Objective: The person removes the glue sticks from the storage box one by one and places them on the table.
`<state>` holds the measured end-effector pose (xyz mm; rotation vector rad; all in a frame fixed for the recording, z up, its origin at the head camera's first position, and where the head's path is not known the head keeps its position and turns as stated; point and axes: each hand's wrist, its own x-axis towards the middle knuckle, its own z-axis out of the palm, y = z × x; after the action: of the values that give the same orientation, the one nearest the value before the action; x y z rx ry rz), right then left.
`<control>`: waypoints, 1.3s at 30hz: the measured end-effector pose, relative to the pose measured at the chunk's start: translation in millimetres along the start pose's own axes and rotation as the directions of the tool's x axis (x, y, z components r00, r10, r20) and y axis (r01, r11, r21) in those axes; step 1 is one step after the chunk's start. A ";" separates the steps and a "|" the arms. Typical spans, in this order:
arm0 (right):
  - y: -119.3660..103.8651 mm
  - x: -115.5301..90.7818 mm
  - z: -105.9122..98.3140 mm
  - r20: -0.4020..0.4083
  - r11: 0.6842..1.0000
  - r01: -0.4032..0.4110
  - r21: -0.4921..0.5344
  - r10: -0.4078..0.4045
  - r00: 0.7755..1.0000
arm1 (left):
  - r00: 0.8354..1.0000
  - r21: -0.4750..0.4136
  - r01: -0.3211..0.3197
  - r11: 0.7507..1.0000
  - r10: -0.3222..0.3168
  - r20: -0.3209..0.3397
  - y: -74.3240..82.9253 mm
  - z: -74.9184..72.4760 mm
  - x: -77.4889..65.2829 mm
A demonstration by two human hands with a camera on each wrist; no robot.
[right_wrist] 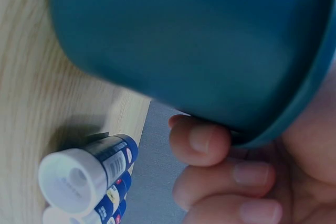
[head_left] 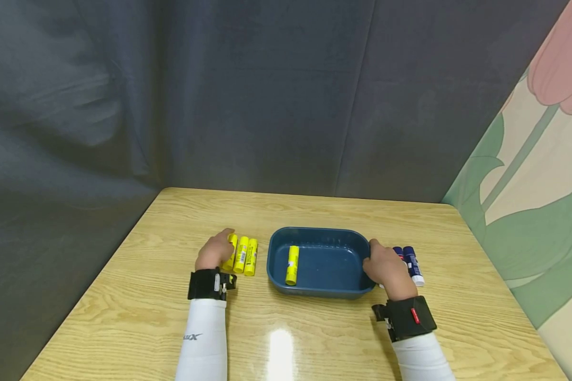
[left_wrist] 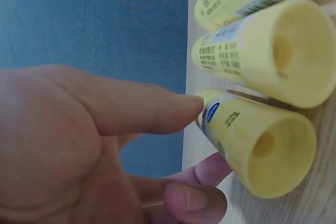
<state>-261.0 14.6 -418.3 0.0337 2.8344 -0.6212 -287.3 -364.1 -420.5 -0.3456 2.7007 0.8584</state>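
My left hand pinches the leftmost of three yellow glue sticks lying side by side on the table. The thumb rests on its label and fingers lie along its other side in the left wrist view. The other two yellow glue sticks lie just right of it. With my right hand I grip the right rim of a dark blue plastic tray, fingers curled under its lip. Inside the tray, toward its left end, lies another yellow glue stick.
Blue glue sticks with white bases lie right of the tray, partly hidden by my right hand. They show again in the right wrist view as blue-and-white tubes. Behind the wooden table hangs a dark grey curtain.
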 end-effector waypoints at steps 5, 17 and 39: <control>0.5 0.2 0.3 -0.001 1.000 0.001 0.002 -0.001 1.000 | 1.000 -0.022 0.008 1.000 -0.008 -0.008 0.3 0.8 -0.2; -0.7 -0.3 0.1 -0.001 1.000 -0.002 0.001 0.002 1.000 | 1.000 -0.016 0.019 1.000 -0.019 0.008 0.3 0.6 0.6; 0.1 2.3 0.9 0.004 1.000 -0.007 -0.002 0.007 1.000 | 1.000 -0.022 0.024 0.999 -0.024 0.013 2.2 -4.2 -1.4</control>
<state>-263.0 14.2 -419.7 0.0421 2.8301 -0.6169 -287.5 -364.7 -415.6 -0.3761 2.6719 0.8817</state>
